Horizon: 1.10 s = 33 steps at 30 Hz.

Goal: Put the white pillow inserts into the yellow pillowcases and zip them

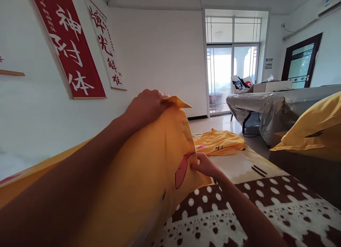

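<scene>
A yellow pillowcase (144, 168) with a pink, black-outlined print stands raised in front of me and looks filled out. My left hand (149, 103) is closed over its top corner, where a small flap of cloth sticks out past the fingers. Lower down, my right hand (204, 165) pinches the right-hand edge beside the pink print. What lies inside the cover is hidden. Just beyond my right hand, a crumpled yellow cloth (221, 142) with "Hi" lettering lies on the patterned bedding (210, 208).
At right, a yellow pillow (317, 122) rests on a dark, box-like surface (301, 172). Behind it stands a table (274, 101) under plastic sheeting, holding a white box (277, 86) and a printed bag (241, 84). Scrolls (71, 48) hang on the left wall.
</scene>
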{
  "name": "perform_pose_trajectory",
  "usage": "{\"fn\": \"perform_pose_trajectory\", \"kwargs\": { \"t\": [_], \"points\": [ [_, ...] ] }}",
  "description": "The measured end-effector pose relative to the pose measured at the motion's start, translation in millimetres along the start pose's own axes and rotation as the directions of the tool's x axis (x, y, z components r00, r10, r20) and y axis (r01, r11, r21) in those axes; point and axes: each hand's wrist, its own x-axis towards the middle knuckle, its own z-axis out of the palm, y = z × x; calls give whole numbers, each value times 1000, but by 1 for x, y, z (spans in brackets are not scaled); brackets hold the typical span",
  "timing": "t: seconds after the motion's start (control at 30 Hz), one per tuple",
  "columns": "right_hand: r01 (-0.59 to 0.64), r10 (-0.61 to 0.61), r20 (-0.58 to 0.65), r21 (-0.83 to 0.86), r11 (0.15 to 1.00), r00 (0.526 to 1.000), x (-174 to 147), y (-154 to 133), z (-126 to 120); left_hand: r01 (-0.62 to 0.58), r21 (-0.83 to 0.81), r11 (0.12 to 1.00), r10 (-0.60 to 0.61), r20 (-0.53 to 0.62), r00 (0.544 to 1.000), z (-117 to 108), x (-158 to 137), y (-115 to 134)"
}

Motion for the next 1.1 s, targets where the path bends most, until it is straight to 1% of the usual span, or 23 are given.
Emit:
{"fn": "perform_pose_trajectory", "kwargs": {
  "t": [0.07, 0.13, 0.23, 0.3, 0.37, 0.4, 0.43, 0.5, 0.53, 0.57, 0.6, 0.63, 0.67, 0.7, 0.73, 0.8, 0.87, 0.93, 1.0, 1.03, 1.07, 1.1],
  "points": [
    [-70, 70, 1, -34, 997, 998, -3, 33, 10, -12, 167, 986, 11, 9, 1000, 2, 4, -3],
    [-140, 141, 4, -67, 988, 990, -6, 58, 16, -38, 335, 942, 47, -19, 999, 9, 8, -5],
    [-227, 229, 10, -95, 969, 973, -9, 85, 20, -18, 531, 847, 62, -67, 996, 25, 12, -7],
    [-273, 278, 44, -91, 958, 960, -12, 98, 18, 6, 596, 803, 43, -68, 997, 35, 15, -7],
    [-313, 321, 99, -86, 946, 942, -16, 107, 10, -15, 596, 803, 50, -42, 998, 44, 17, -6],
    [-330, 340, 126, -90, 940, 932, -18, 110, 3, -22, 565, 825, 45, -27, 999, 46, 18, -6],
    [-342, 354, 151, -96, 935, 923, -20, 111, -5, -24, 511, 860, 36, -13, 999, 48, 20, -4],
    [-351, 367, 195, -111, 930, 910, -24, 105, -22, -22, 347, 938, 21, 8, 1000, 49, 24, -1],
    [-334, 347, 217, -97, 938, 912, -25, 99, -30, -21, 257, 966, 20, 9, 1000, 49, 26, 1],
    [-293, 295, 233, -47, 955, 926, -26, 92, -35, -17, 179, 984, 16, 5, 1000, 50, 28, 4],
    [-229, 213, 231, 41, 973, 949, -27, 83, -37, -25, 117, 993, 25, 0, 1000, 50, 30, 7],
    [-149, 117, 200, 151, 977, 973, -27, 74, -36, -35, 76, 996, 36, -5, 999, 51, 31, 10],
    [-68, 32, 139, 263, 962, 990, -25, 66, -30, -51, 53, 997, 51, -5, 999, 54, 33, 13],
    [-4, -17, 57, 355, 935, 998, -24, 61, -22, -68, 51, 996, 68, 1, 998, 57, 34, 16],
    [31, -21, -29, 412, 911, 999, -21, 57, -12, -84, 74, 994, 83, 12, 996, 61, 34, 19],
    [19, 55, -154, 441, 897, 986, -16, 59, 7, -124, 190, 974, 120, 31, 992, 73, 31, 22],
    [-7, 113, -213, 441, 897, 970, -11, 67, 20, -183, 346, 920, 180, 40, 983, 86, 21, 22],
    [-13, 123, -219, 447, 894, 968, -8, 78, 22, -281, 462, 841, 301, 32, 953, 98, 6, 19],
    [-18, 128, -208, 460, 888, 970, -6, 88, 19, -355, 514, 781, 406, 14, 914, 104, -14, 12],
    [-20, 129, -204, 466, 885, 970, -5, 92, 17, -362, 524, 771, 426, -2, 905, 105, -25, 7],
    [-20, 130, -202, 470, 883, 971, -4, 94, 15, -347, 527, 776, 423, -26, 906, 105, -35, 1],
    [-21, 130, -200, 473, 881, 971, -4, 97, 14, -315, 522, 793, 396, -48, 917, 102, -45, -5]
  ]
}}
